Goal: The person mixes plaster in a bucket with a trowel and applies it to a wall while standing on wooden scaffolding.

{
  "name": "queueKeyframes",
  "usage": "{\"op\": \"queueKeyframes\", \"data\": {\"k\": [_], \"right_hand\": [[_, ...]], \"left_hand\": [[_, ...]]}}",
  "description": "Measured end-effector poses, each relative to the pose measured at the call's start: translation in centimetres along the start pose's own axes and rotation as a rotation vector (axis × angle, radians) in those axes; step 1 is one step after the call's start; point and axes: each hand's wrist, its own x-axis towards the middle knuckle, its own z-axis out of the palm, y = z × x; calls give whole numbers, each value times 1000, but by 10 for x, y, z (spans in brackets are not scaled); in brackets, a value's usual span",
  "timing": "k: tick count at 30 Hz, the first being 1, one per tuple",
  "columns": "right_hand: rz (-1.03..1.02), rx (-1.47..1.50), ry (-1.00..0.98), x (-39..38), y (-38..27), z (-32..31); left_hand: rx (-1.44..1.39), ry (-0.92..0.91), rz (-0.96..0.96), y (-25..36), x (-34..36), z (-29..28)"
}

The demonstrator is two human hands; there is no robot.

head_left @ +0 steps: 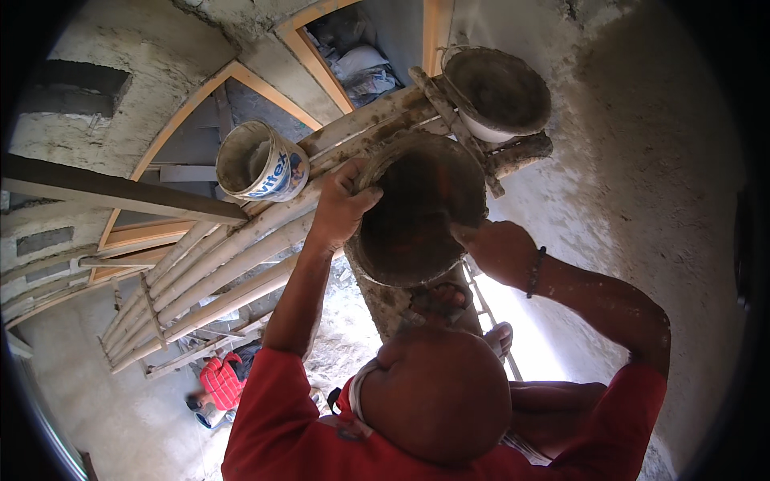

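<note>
A round, mortar-caked bucket (421, 274) is in front of me, its dark inside facing up. My left hand (341, 204) is closed on its left rim, the thumb toward the inside. At the opposite rim, my right hand (499, 250) is a closed fist with its fingertips reaching over the edge. What those fingers grip is hidden in shadow. Just beyond the right side stands a white bucket (485, 131) holding grey material. Left of my left hand, a smeared white paint bucket (290, 172) with blue print rests on the poles.
Several bamboo poles (233, 276) form a raised scaffold running to the lower left. A dark beam (120, 188) juts in from the left. Rough plastered wall (618, 200) rises on the right. Wooden arched frames (228, 76) line the far wall. Far below, another person in a checked shirt (222, 379) bends over.
</note>
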Motion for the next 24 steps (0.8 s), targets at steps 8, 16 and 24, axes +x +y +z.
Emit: {"op": "queueKeyframes", "data": {"k": [8,16,24], "right_hand": [[-30,-124,85,35,3,-13],[-34,-132,-37,29,-11,-48],[-105,-18,116,15,-4,15]], "left_hand": [[48,-72,-20,6,13,-6],[76,-46,-31,-1,17,-20],[75,-69,-56,7,23,-14]]}}
